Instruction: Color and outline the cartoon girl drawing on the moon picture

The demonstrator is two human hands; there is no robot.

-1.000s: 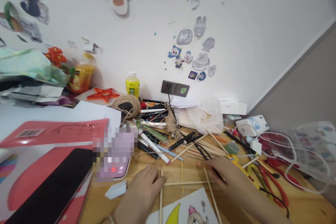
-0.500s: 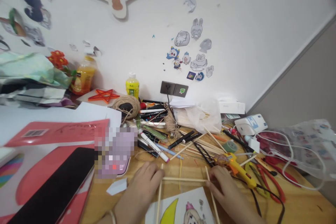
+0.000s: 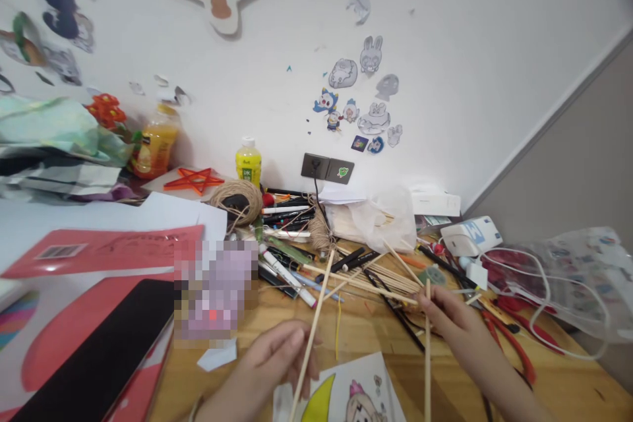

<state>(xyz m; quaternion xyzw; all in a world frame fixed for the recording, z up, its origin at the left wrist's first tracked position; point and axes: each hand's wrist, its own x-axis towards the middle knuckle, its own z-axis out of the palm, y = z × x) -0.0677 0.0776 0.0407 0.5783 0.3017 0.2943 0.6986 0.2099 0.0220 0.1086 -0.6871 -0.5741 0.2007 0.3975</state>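
Bamboo sticks are held in both hands above the table. My left hand [image 3: 279,359] has its thumb and fingers around a long slanting stick [image 3: 316,323], whose upper end points away from me. Near a corner, my right hand [image 3: 457,326] pinches an upright stick [image 3: 428,369] and the end of a cross stick [image 3: 366,286]. That cross stick runs left to meet the slanting one near its top; whether they are joined there I cannot tell. Beneath lies a white paper [image 3: 388,386] with a yellow moon and a pink-topped cartoon figure, partly cut off by the lower edge.
Behind the hands lie several loose sticks [image 3: 390,278], markers [image 3: 291,280] and a twine roll [image 3: 250,201]. To the left are a blurred purple object [image 3: 222,297] and a black slab [image 3: 106,349]. Red-handled pliers [image 3: 517,349] and a white cable [image 3: 546,283] are at right.
The sticks have been raised off the paper and tilted, their far ends now higher. My right hand has moved up and right, and my left hand has slid down along its stick.
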